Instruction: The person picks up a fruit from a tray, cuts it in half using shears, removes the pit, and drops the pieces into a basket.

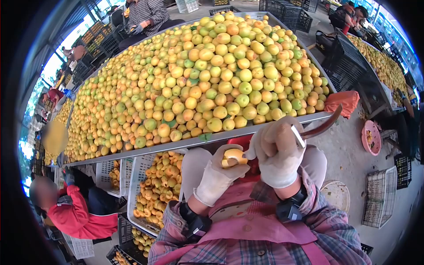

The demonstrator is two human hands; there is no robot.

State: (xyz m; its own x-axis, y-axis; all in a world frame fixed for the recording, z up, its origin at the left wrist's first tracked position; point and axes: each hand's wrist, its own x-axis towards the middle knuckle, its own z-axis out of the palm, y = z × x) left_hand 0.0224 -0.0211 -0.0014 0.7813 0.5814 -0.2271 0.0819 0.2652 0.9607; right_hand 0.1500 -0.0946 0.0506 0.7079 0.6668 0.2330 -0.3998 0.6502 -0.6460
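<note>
My left hand [221, 172], in a whitish glove, is closed around a cut apricot [233, 157] with a dark hollow showing in its orange flesh. Beside it my right hand [278, 150], gloved too, grips a tool with a curved brown handle [326, 123] and a bright flat metal piece [298, 136]. The right fingertips are right at the fruit's edge; the tool's working end is hidden by the hand. Behind both hands a red container [240, 140] partly shows between my knees. Just beyond, whole yellow-green apricots [198, 88] are heaped on a metal-edged table [185, 143].
Left of my knees stands a white crate [132, 194] of split apricots [161, 181]. An orange bag [342, 104] sits at the table's right corner. At right are a pink basin [371, 137] and a grey crate [380, 196]. A person in red [84, 212] sits at left; others work around.
</note>
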